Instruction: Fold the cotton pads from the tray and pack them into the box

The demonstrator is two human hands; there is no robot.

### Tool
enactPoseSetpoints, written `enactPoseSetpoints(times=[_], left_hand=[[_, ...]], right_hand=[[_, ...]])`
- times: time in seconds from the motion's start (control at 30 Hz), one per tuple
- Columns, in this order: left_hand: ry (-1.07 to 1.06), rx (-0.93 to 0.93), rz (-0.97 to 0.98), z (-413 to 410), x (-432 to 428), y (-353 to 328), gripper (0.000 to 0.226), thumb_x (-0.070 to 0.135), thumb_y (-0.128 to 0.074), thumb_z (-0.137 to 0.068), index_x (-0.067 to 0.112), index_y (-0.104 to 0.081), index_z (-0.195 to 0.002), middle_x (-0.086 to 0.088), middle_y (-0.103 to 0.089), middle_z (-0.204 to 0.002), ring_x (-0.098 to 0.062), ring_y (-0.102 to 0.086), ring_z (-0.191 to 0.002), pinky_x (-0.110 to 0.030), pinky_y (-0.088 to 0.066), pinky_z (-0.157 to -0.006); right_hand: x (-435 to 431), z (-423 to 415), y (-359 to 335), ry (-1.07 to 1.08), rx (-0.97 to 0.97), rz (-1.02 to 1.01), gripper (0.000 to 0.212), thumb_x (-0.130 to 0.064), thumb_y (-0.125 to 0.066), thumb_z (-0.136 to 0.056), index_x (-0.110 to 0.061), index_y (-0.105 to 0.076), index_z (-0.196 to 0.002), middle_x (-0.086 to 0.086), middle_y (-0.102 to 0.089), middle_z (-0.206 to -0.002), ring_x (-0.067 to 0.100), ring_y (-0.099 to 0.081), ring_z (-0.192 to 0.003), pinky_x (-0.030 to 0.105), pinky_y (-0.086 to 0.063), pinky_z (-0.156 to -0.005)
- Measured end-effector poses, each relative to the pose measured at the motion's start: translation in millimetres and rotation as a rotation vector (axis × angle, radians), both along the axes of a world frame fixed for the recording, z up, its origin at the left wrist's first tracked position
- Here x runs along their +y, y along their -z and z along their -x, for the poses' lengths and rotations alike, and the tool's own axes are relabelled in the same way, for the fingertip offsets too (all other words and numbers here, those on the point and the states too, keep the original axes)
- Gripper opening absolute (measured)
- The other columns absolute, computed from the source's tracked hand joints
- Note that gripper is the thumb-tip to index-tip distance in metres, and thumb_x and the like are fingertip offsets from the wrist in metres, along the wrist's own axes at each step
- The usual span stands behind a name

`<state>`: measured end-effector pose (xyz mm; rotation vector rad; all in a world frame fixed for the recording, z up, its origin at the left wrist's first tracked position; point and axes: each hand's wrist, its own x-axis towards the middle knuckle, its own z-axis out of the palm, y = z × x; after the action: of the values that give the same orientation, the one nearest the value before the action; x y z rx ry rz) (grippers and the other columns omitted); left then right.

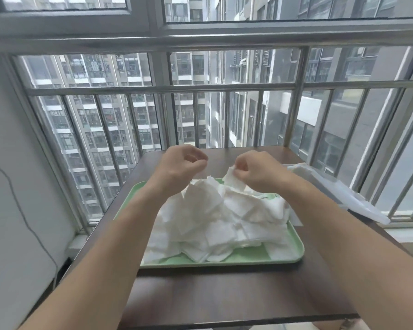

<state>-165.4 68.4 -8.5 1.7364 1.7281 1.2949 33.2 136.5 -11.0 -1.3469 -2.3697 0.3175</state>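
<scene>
A heap of white square cotton pads (222, 220) lies piled on a light green tray (260, 257) in the middle of the dark brown table. Above the far side of the heap, my right hand (255, 172) pinches a single white cotton pad (233, 179) that hangs from its fingertips. My left hand (181, 167) hovers a little to the left of it, fingers curled, with nothing visible in them. At the table's right edge lies a clear plastic box (332, 186), partly see-through and hard to make out.
The dark table (224, 294) stands against a metal window railing (162, 89) with tall buildings outside. A white wall (14, 186) runs along the left. Bare tabletop shows in front of the tray.
</scene>
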Motion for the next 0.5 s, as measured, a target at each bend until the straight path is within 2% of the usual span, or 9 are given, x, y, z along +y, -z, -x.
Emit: enactPoseSetpoints(times=[0.07,0.1,0.17,0.27,0.4,0.5], left_hand=[[0.031,0.001,-0.016,-2.6,1.0,0.6,0.010,0.021,-0.072,-0.091,0.023,-0.073,-0.100,0.009,-0.072,-0.096,-0.003,-0.068,-0.086,-0.005,-0.048,-0.065],[0.067,-0.017,-0.025,-3.4,2.6,2.2,0.015,0.021,-0.074,-0.090,0.024,-0.071,-0.104,0.011,-0.072,-0.100,-0.003,-0.068,-0.092,-0.006,-0.050,-0.071],[0.153,-0.088,-0.026,-4.4,8.0,5.5,0.033,0.023,-0.079,-0.086,0.023,-0.067,-0.116,0.009,-0.071,-0.109,-0.006,-0.069,-0.103,-0.018,-0.055,-0.085],[0.214,-0.174,-0.019,-3.1,11.4,7.7,0.046,0.023,-0.081,-0.083,0.018,-0.063,-0.125,0.005,-0.072,-0.110,-0.008,-0.070,-0.101,-0.025,-0.058,-0.084],[0.217,-0.315,-0.076,3.7,8.7,8.6,0.021,0.010,-0.076,-0.087,0.016,-0.071,-0.106,-0.006,-0.075,-0.097,-0.019,-0.073,-0.086,-0.028,-0.060,-0.072],[0.140,-0.521,-0.066,19.3,5.7,10.8,0.012,0.004,-0.069,-0.091,0.013,-0.072,-0.098,-0.006,-0.073,-0.090,-0.019,-0.073,-0.082,-0.029,-0.060,-0.069]], right_hand=[[2.3,-2.9,-4.9,-0.029,0.088,-0.013,0.019,-0.025,-0.056,-0.099,-0.013,-0.067,-0.089,0.002,-0.069,-0.092,0.022,-0.063,-0.089,0.033,-0.048,-0.074],[3.0,-3.1,-6.4,-0.061,0.168,0.010,0.018,-0.024,-0.057,-0.099,-0.012,-0.069,-0.091,0.003,-0.070,-0.094,0.022,-0.065,-0.090,0.034,-0.051,-0.076],[3.1,-1.4,-7.4,-0.145,0.364,0.094,0.016,-0.021,-0.060,-0.099,-0.009,-0.070,-0.096,0.006,-0.073,-0.095,0.023,-0.069,-0.091,0.037,-0.055,-0.082],[-1.2,7.0,-5.7,-0.268,0.600,0.209,0.013,-0.018,-0.063,-0.098,-0.007,-0.070,-0.097,0.010,-0.075,-0.089,0.018,-0.071,-0.077,0.026,-0.056,-0.069],[-1.9,23.3,0.7,-0.266,0.724,0.182,0.017,-0.020,-0.065,-0.097,-0.003,-0.069,-0.098,0.001,-0.070,-0.069,0.010,-0.059,-0.056,0.019,-0.049,-0.058],[3.4,29.4,2.4,-0.176,0.693,0.116,0.023,-0.027,-0.058,-0.101,-0.008,-0.067,-0.093,-0.001,-0.069,-0.070,0.008,-0.055,-0.053,0.022,-0.048,-0.059]])
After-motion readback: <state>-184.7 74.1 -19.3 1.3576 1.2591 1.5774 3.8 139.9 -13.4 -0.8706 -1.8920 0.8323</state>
